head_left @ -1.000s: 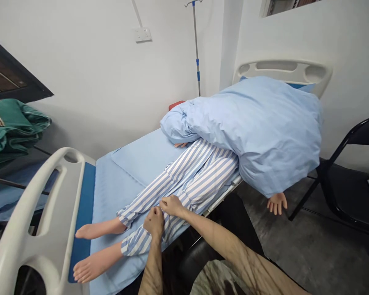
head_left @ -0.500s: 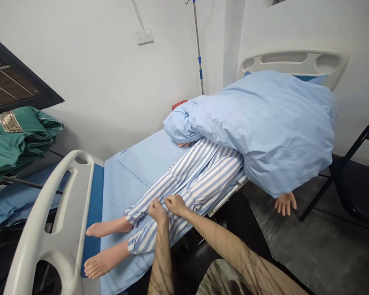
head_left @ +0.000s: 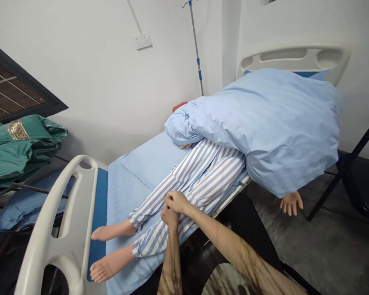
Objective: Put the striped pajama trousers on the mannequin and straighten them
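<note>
My left hand (head_left: 169,216) is curled into a fist above the lower legs of a mannequin in blue-and-white striped trousers (head_left: 203,176). Just above it and overlapping it in view, my right hand (head_left: 176,201) is also closed, its fingers against the top of the left fist. No object shows in either hand. Whether the fists touch the trousers I cannot tell. Two bare mannequin feet (head_left: 109,264) point toward the footboard. A light blue quilt (head_left: 264,123) covers the upper body, and one mannequin hand (head_left: 291,202) hangs out below its edge.
The bed has a pale footboard (head_left: 64,213) at left and a headboard (head_left: 290,55) at the far right. Behind it stands an IV pole (head_left: 196,45) by the wall. Folded green cloth (head_left: 33,143) lies at left; a black chair (head_left: 363,172) stands at right.
The two fists were side by side; now they have come together, the right one over the left. The camera view has turned slightly left. Mannequin and quilt have stayed put.
</note>
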`<state>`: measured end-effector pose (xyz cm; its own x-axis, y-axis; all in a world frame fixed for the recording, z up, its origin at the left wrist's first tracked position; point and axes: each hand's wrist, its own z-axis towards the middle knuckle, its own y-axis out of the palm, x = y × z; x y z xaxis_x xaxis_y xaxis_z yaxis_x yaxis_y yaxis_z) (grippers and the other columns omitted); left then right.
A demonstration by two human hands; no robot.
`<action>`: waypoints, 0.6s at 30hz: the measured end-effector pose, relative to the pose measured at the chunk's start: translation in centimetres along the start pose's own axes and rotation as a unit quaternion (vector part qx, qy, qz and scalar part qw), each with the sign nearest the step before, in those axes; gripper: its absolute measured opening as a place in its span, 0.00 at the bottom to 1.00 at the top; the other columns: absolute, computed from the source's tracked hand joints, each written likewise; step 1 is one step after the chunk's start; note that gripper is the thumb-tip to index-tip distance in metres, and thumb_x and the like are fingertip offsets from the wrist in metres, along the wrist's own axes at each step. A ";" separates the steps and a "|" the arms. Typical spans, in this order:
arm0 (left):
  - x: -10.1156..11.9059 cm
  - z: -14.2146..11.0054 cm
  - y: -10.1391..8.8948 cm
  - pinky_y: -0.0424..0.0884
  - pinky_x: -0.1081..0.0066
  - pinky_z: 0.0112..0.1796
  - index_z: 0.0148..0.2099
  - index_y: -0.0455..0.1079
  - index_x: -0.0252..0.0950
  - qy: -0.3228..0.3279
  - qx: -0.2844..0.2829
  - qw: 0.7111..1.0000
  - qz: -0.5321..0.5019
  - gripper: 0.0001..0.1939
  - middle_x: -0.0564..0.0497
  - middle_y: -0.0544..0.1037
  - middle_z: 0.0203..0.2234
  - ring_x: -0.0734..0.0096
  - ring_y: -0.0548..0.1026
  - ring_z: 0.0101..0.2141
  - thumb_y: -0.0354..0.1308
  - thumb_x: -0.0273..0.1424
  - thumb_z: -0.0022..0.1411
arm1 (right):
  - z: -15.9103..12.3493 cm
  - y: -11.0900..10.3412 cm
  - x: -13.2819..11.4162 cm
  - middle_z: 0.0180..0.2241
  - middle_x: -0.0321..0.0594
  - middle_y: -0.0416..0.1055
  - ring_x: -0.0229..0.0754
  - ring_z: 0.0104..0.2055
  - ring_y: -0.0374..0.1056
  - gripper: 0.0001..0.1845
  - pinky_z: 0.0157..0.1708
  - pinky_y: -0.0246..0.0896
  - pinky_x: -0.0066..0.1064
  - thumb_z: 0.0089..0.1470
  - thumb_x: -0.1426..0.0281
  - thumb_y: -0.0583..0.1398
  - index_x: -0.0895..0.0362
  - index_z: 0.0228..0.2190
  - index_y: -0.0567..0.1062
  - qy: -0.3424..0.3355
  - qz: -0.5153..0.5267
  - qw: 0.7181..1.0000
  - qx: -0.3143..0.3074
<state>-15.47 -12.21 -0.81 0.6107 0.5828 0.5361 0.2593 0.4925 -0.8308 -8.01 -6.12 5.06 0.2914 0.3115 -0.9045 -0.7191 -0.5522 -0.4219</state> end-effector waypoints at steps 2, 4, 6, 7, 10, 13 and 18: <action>0.1 -0.3 0.1 0.53 0.71 0.27 0.23 0.61 0.38 -0.024 0.023 0.999 -0.023 0.13 0.50 0.70 0.20 0.72 0.62 0.23 0.47 0.32 0.61 | -0.5 0.3 1.2 0.18 0.31 0.60 0.32 0.24 0.54 0.16 0.27 0.43 0.25 0.55 0.69 0.56 0.58 0.18 0.63 0.019 -0.020 0.999 0.022; 0.3 -0.5 0.0 0.52 0.72 0.27 0.20 0.58 0.38 -0.043 0.037 0.997 -0.055 0.16 0.53 0.66 0.17 0.74 0.59 0.22 0.48 0.34 0.60 | -1.0 0.9 2.5 0.18 0.32 0.60 0.32 0.24 0.54 0.16 0.27 0.42 0.27 0.56 0.69 0.56 0.58 0.18 0.63 0.040 -0.060 0.996 0.045; 0.4 -0.4 -0.1 0.50 0.72 0.27 0.19 0.56 0.37 -0.058 0.045 0.994 -0.084 0.17 0.55 0.63 0.15 0.75 0.57 0.22 0.49 0.35 0.58 | -1.2 1.4 3.4 0.17 0.33 0.60 0.33 0.24 0.53 0.17 0.27 0.40 0.28 0.56 0.68 0.56 0.58 0.18 0.65 0.041 -0.091 0.993 0.064; 0.6 -0.3 -0.2 0.50 0.72 0.27 0.18 0.56 0.37 -0.061 0.043 0.992 -0.098 0.17 0.55 0.61 0.15 0.75 0.56 0.21 0.50 0.35 0.57 | -1.3 1.5 3.6 0.17 0.33 0.60 0.33 0.23 0.52 0.17 0.27 0.39 0.29 0.56 0.68 0.56 0.58 0.17 0.65 0.038 -0.097 0.992 0.068; 1.8 0.8 -0.8 0.51 0.73 0.25 0.17 0.54 0.38 -0.077 0.033 0.975 -0.203 0.18 0.57 0.57 0.13 0.76 0.55 0.21 0.50 0.37 0.56 | -1.0 1.5 3.8 0.17 0.32 0.60 0.32 0.22 0.52 0.17 0.26 0.39 0.28 0.56 0.67 0.56 0.58 0.17 0.66 0.026 -0.087 0.994 0.060; 4.1 2.1 -1.4 0.55 0.73 0.24 0.19 0.52 0.39 -0.074 0.058 0.936 -0.339 0.19 0.58 0.55 0.13 0.77 0.55 0.20 0.50 0.40 0.57 | -0.6 1.1 3.7 0.17 0.32 0.62 0.32 0.23 0.54 0.18 0.26 0.39 0.27 0.58 0.69 0.55 0.58 0.17 0.67 0.026 -0.070 0.996 0.054; 6.1 2.0 -1.3 0.60 0.73 0.26 0.21 0.51 0.39 -0.046 0.068 0.964 -0.254 0.20 0.57 0.59 0.16 0.76 0.59 0.22 0.43 0.42 0.63 | -0.5 0.8 3.9 0.20 0.35 0.67 0.33 0.25 0.58 0.19 0.26 0.41 0.26 0.60 0.69 0.54 0.59 0.19 0.70 0.045 -0.054 0.997 0.040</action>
<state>-13.55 -8.03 3.85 0.3597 0.2956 0.8850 0.4041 0.8056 -0.4333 -7.11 -5.72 1.17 0.4225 0.2938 -0.8574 -0.7274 -0.4545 -0.5142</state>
